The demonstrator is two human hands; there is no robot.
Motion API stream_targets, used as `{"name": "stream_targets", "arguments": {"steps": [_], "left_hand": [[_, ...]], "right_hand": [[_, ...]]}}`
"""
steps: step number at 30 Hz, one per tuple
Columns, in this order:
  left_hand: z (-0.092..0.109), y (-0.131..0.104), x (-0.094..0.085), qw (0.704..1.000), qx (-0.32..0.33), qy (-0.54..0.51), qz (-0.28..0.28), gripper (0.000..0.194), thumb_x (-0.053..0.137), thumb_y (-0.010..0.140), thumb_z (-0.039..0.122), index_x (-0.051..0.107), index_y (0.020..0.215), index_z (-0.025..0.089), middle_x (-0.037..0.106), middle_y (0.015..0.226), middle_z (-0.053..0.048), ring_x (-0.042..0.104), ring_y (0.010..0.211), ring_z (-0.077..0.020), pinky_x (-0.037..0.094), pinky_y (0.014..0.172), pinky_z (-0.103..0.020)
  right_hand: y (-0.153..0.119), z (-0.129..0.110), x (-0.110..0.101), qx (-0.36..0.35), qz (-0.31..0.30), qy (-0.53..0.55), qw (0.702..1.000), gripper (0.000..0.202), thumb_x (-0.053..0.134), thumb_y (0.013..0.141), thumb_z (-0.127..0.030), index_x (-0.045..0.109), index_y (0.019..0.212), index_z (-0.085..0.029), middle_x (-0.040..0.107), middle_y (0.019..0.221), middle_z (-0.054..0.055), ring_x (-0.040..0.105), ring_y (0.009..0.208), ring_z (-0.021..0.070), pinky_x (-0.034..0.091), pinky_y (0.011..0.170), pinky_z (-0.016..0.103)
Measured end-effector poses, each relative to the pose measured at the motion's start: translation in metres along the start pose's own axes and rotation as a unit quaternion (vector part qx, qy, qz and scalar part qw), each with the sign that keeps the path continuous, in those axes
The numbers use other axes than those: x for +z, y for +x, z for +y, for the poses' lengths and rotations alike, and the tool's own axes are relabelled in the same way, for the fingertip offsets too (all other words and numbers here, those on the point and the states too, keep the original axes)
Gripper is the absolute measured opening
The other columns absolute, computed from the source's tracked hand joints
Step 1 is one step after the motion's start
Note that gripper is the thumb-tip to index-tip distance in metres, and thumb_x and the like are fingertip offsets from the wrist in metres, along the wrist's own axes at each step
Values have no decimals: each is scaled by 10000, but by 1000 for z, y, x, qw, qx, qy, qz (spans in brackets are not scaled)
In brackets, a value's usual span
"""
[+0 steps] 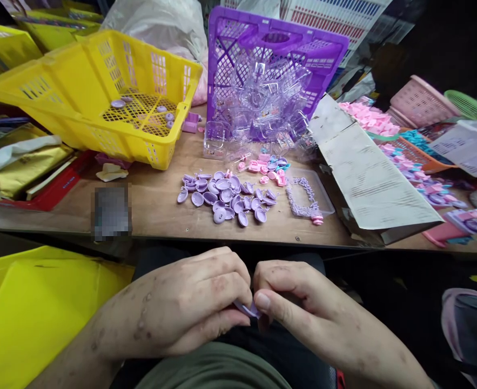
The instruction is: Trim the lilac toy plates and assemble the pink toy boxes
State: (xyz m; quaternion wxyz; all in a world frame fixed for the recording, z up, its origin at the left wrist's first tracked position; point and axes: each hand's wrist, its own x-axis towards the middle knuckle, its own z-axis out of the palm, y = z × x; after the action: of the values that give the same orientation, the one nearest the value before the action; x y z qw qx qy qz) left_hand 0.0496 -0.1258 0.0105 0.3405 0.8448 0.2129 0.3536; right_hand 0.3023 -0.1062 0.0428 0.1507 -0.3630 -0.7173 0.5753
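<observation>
My left hand (pixel 193 302) and my right hand (pixel 299 302) meet over my lap, below the table's front edge. Both pinch one small purple plastic piece (pixel 247 309) between their fingertips; most of it is hidden by the fingers. On the wooden table (pixel 157 208) ahead lies a heap of several purple round plastic pieces (pixel 226 197). Small pink pieces (pixel 264 167) lie just behind the heap. A clear tray with a purple frame piece (pixel 303 197) sits to the right of the heap.
A tilted yellow basket (pixel 100 92) holds a few purple pieces at the left. A purple crate (pixel 274 59) of clear plastic shells stands behind. A cardboard flap (pixel 368 173) and bins of pink and blue parts (pixel 416 162) lie right. A yellow bin (pixel 31 302) sits by my left arm.
</observation>
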Motion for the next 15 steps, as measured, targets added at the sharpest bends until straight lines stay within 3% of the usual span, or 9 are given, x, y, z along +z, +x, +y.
{"name": "stream_targets", "arguments": {"steps": [7,11,15], "left_hand": [[-3,-1,5,999,-18,-40,22,118,671,1074,116,649,1175,172,735,1105,-56,690,1050,-142,565,960,-215],[-10,-4,14,990,-64,-91,86,200,756,1055,201,635,1215,209,735,1070,-17,738,925,-109,599,866,-187],[-15,-6,18,986,-48,-95,128,220,790,1039,232,631,1190,211,735,1050,-12,750,903,-111,610,844,-190]], "right_hand": [[-1,1,-1,-18,-3,7,1000,497,675,1116,-545,650,785,-175,617,764,-20,555,725,113,416,662,230],[-1,4,3,-3,8,43,999,516,636,1133,-561,693,804,-167,633,783,-6,556,716,111,423,657,234],[-1,11,14,27,20,122,992,520,647,1120,-589,701,825,-165,658,779,2,584,709,115,451,664,231]]}}
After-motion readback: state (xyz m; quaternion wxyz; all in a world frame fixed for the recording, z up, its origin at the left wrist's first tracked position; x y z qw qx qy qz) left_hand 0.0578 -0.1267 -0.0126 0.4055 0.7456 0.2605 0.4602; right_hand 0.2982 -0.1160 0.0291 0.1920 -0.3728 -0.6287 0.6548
